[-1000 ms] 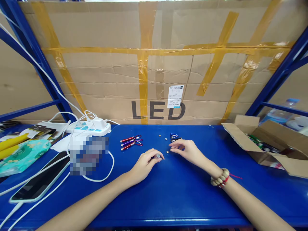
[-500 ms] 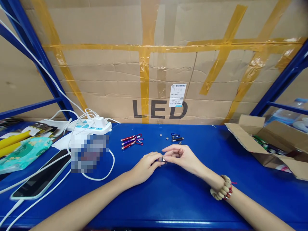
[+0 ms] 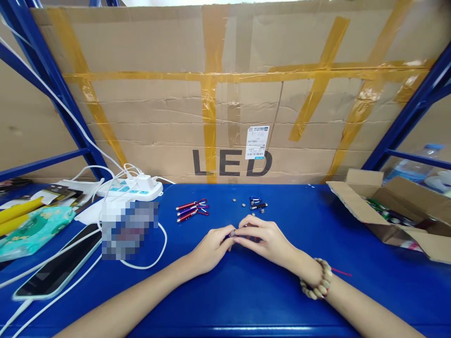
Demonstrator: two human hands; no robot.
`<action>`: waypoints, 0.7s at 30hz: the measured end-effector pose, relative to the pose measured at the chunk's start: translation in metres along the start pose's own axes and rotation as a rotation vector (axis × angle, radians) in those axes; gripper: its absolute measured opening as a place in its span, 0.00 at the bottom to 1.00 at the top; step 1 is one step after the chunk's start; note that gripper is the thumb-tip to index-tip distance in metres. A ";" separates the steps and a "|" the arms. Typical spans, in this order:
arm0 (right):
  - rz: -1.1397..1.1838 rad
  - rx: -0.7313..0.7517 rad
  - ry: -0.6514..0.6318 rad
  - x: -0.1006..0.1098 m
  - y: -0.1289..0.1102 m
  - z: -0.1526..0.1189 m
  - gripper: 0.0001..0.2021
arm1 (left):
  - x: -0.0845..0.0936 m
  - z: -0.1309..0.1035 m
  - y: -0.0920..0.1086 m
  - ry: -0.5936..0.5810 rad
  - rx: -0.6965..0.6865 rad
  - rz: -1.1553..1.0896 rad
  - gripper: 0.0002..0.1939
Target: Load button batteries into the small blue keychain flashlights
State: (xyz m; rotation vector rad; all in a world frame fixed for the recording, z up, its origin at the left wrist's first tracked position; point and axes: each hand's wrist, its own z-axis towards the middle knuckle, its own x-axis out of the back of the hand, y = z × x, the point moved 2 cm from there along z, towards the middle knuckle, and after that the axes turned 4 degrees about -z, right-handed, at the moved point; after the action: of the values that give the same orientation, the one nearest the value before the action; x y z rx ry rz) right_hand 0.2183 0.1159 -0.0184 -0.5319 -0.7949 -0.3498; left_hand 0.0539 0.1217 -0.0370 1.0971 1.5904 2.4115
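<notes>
Left hand (image 3: 214,246): you pinch a metallic piece (image 3: 232,233).
Right hand (image 3: 269,241): at the piece; closure unclear.
Slip risk: possible, from fingertip-only pinch.

Blue metal shelf (image 3: 299,291), taped cardboard (image 3: 158,112) behind

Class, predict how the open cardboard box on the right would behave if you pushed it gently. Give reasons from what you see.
The cardboard box would probably slide rather than tip, as it looks low and wide. Its splayed flaps would likely bend if pushed. The small items inside look loose, so they might shift.
</notes>
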 end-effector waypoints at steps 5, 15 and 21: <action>0.097 -0.056 -0.009 0.000 0.003 0.001 0.09 | -0.001 0.000 -0.001 0.008 0.017 0.014 0.12; -0.262 -0.294 -0.172 0.016 0.035 0.000 0.10 | 0.009 0.001 0.007 0.213 0.064 0.012 0.11; -0.362 -0.316 -0.314 0.005 0.043 -0.001 0.11 | 0.010 0.000 0.007 0.214 -0.032 -0.058 0.10</action>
State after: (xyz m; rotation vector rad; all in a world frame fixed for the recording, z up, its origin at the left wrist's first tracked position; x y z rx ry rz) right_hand 0.2430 0.1499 -0.0289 -0.7507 -1.1528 -0.7468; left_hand 0.0485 0.1229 -0.0259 0.7981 1.6095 2.5800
